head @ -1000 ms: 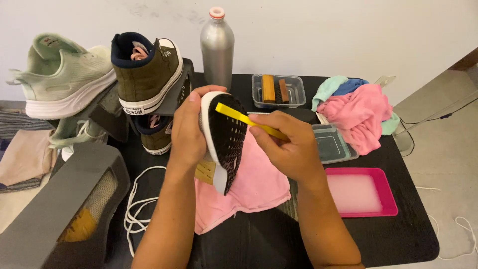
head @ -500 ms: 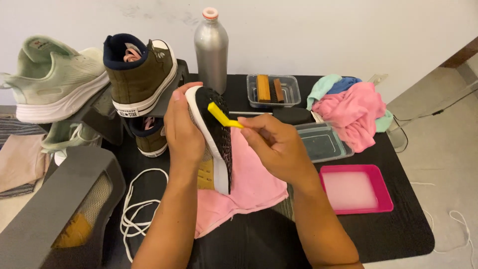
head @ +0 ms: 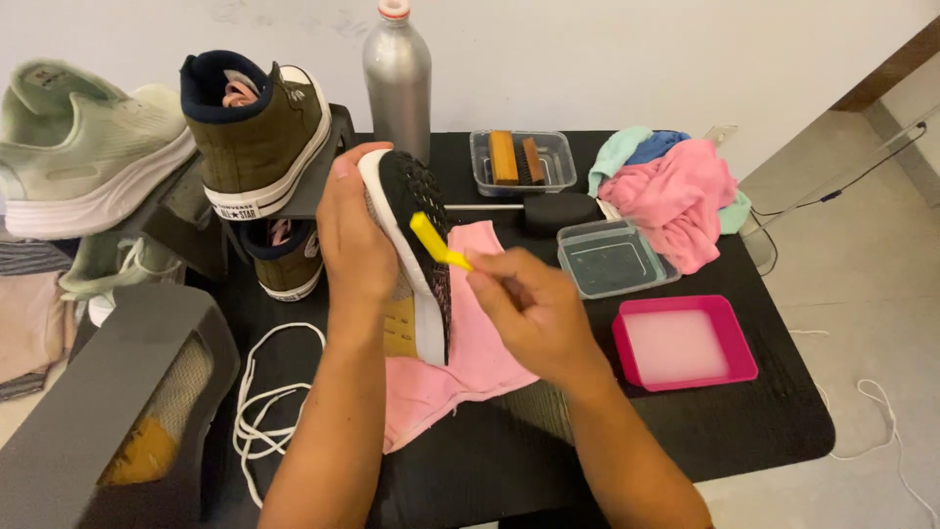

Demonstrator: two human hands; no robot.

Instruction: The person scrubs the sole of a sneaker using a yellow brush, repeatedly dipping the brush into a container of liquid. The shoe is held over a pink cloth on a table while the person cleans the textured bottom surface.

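Nearby, brushes (head: 514, 157) in a clear tub (head: 563, 147); left hand (head: 357, 240) round black shoe (head: 416, 245), right hand (head: 529, 309) round yellow brush (head: 436, 243).

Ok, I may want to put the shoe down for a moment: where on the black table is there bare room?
Bare black table shows in front of the pink tray, toward the near right corner, and in a small strip between the clear tub and that tray. The left side is crowded: white laces, the olive high-tops and the pink cloth.
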